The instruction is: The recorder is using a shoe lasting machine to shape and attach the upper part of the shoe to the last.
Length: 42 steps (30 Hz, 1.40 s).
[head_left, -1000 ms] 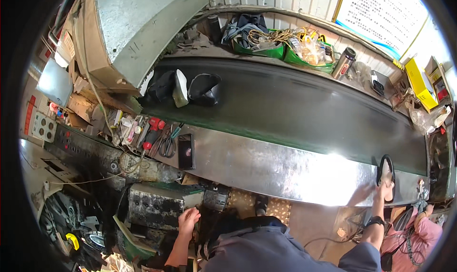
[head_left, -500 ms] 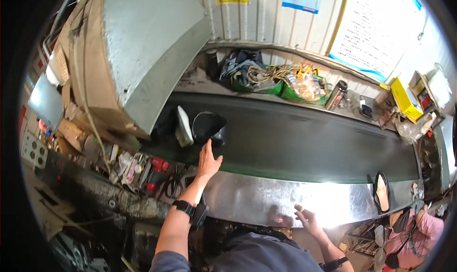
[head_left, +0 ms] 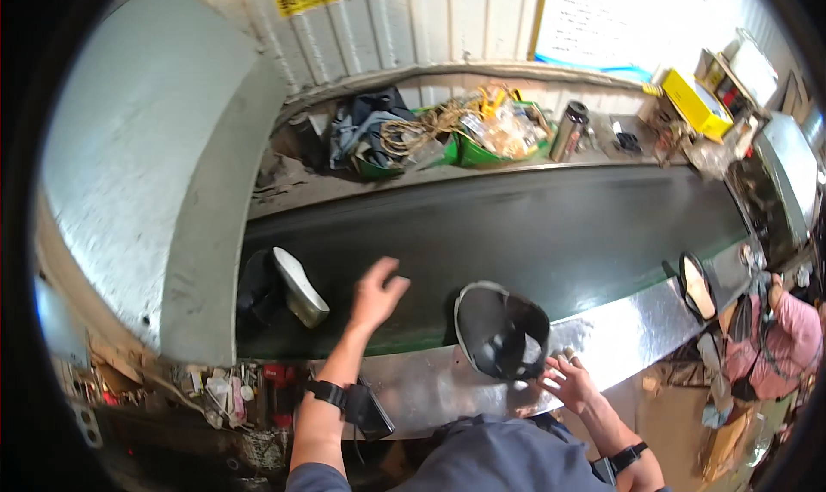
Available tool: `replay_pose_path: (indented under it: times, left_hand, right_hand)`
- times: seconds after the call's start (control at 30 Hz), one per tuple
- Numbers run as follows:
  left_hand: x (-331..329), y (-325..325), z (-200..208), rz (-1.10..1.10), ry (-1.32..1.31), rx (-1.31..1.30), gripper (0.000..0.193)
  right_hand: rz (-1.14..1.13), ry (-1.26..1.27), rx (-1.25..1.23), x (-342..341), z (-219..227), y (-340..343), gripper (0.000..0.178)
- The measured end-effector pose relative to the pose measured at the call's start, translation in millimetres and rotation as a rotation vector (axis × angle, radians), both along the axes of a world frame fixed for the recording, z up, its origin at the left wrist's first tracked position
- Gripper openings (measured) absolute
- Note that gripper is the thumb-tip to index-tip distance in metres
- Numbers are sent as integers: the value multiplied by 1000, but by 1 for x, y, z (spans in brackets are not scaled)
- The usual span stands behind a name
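A black boot [head_left: 502, 330], its wide round opening toward me, is over the metal ledge in front of my body. My right hand [head_left: 572, 382] is at its lower right edge, fingers spread; whether the fingertips touch it, I cannot tell. A tan cover sits on one of that hand's fingertips. Over the dark belt, my left hand [head_left: 379, 296] is open and holds nothing, its fingers slightly bent. To its left, another dark boot with a white sole [head_left: 299, 285] lies on its side, the sole turned toward my hand.
The dark conveyor belt [head_left: 594, 217] runs beside the shiny metal ledge [head_left: 422, 380]. A grey hood [head_left: 206, 225] stands at left. Green baskets [head_left: 503, 152] and a thermos [head_left: 569, 132] line the back shelf. At right are a sandal-like shoe [head_left: 695, 285] and a person in pink [head_left: 787, 337].
The black boot has moved right and nearer me, from beside my left hand to my right hand. My left hand is now apart from it. The view has shifted left.
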<state>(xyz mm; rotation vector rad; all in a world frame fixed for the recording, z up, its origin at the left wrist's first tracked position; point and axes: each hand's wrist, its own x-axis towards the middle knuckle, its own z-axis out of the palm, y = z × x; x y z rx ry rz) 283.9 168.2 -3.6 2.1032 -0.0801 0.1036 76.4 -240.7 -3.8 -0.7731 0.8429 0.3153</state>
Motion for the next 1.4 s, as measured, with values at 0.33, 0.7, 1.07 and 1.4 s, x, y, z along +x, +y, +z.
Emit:
replay_pose_path:
  times: [0.33,0.7,1.07,1.4]
  left_hand:
    - [-24,134,-92,970,396,378,107]
    - [-145,6,44,78,-221,717,59]
    - [-247,-179,28,-533,-701,538,48]
    - [-258,-220,-23,-620,-239,-173,38]
  right_hand:
    - [114,35,130,18,-16,20,115]
    - [-75,-190,391,-10,10,-34,69]
    - [-12,-296,275,-43,-17,-106,52]
    - [221,-465,-550,-87,42,-93,39]
